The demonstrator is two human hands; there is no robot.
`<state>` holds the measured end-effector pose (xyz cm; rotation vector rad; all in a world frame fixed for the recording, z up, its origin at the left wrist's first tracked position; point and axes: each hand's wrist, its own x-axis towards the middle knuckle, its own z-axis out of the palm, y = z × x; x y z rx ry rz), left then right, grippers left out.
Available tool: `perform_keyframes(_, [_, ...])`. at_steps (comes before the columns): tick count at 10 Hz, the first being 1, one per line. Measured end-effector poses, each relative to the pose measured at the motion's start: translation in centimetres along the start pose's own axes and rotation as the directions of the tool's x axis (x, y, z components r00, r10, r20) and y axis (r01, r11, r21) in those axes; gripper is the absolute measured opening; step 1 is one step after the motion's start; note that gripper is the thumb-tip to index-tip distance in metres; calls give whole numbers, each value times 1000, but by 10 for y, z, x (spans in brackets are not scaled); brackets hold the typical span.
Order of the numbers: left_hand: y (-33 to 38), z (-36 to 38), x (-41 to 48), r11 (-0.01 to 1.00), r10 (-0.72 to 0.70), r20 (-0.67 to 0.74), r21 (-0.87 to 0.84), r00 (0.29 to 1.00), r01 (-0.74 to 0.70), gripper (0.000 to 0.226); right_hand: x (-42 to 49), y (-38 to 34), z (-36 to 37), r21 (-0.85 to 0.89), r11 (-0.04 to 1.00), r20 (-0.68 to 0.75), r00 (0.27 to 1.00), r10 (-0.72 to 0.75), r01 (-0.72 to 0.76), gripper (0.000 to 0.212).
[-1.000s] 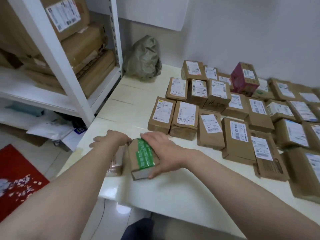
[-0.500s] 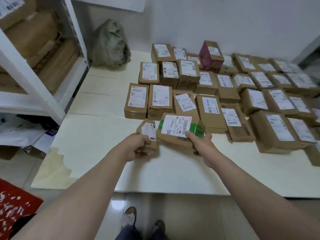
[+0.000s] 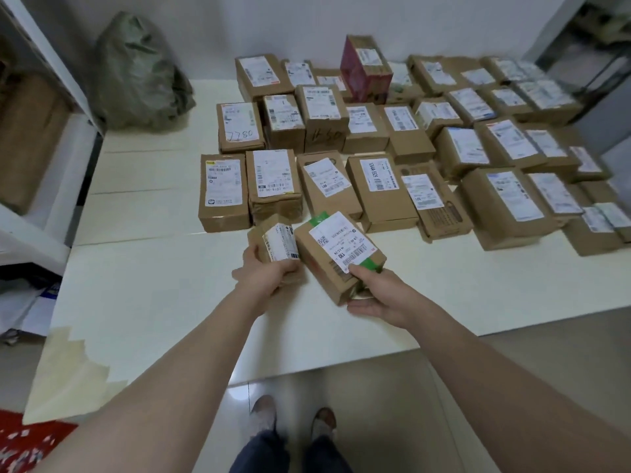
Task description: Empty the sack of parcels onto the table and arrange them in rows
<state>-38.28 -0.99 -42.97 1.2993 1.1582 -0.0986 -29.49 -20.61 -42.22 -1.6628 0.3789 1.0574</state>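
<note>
Head view shows the left hand (image 3: 264, 278) gripping a small brown labelled carton (image 3: 278, 245) and the right hand (image 3: 377, 295) holding a green-taped brown cardboard parcel (image 3: 336, 256) by its near end just before the front row, where it may tip crooked.

Matt cardboard parcels (image 3: 382, 189), glossy table (image 3: 164, 285)

A plain white wall (image 3: 239, 25) backs a cream-white flat table (image 3: 153, 285). To the left stands a white metal shelving rack (image 3: 30, 240). Below, the pale glossy tiled floor (image 3: 392, 421) catches soft light, with a red patterned mat (image 3: 30, 445) at the lower left corner.
</note>
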Motion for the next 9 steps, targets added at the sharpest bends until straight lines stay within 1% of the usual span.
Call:
perform_keyframes(1, [-1,4,5,999,-6,-19,33,1000,7,92,-2,-3,6,12,1000,-3,1000,10,-10,45])
perform_keyframes(2, [6,5,-3,992,8,145,-125,989,10,47,0,-4,11,4,1000,-31,1000,3,-3,51])
perform_keyframes(3, [10,7,-13,983,53,183,-184,982,-19,42,3,-4,15,43,999,-53,999,-7,9,52])
perform_keyframes(4, [5,10,-7,970,57,179,-245,982,-11,47,6,-3,17,77,997,-77,997,-14,20,49])
perform_keyframes(5, [2,13,-4,963,62,171,-271,983,-14,55,8,-2,16,108,993,-108,993,-43,55,45])
perform_keyframes(6, [5,16,-6,978,80,159,-201,984,-47,48,12,-5,17,148,985,-151,986,-69,92,44])
perform_keyframes(7, [3,19,-6,992,103,103,-87,989,-94,47,8,-6,18,87,992,-160,984,-74,89,47])
perform_keyframes(8, [-4,24,1,983,182,-55,31,982,-180,54,3,-2,14,38,995,-144,986,-89,95,48])
perform_keyframes(9, [-8,29,-6,919,366,-307,268,879,-289,50,-5,4,6,34,995,-155,984,-86,92,52])
